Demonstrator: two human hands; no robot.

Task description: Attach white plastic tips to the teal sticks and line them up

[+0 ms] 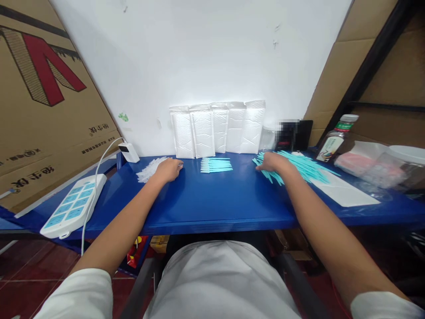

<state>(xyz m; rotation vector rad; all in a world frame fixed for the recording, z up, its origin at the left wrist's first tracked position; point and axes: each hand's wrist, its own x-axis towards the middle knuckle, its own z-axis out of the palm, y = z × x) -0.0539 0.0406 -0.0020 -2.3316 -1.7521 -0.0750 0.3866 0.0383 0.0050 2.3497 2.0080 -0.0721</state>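
Observation:
My left hand rests on the blue table beside a pile of small clear-white plastic pieces. Its fingers are curled together, and anything inside them is hidden. On the other side, my right hand reaches down into a loose heap of thin turquoise sticks. Those fingers are bent in a pinch at the heap's left end; whether a stick is between them I cannot make out. Between my hands, a neat row of turquoise sticks with whitish left ends lies flat, side by side.
Several white padded envelopes lean against the wall behind the table. A power strip and a small white device are at left. On the right are a white sheet, a bottle and plastic packaging.

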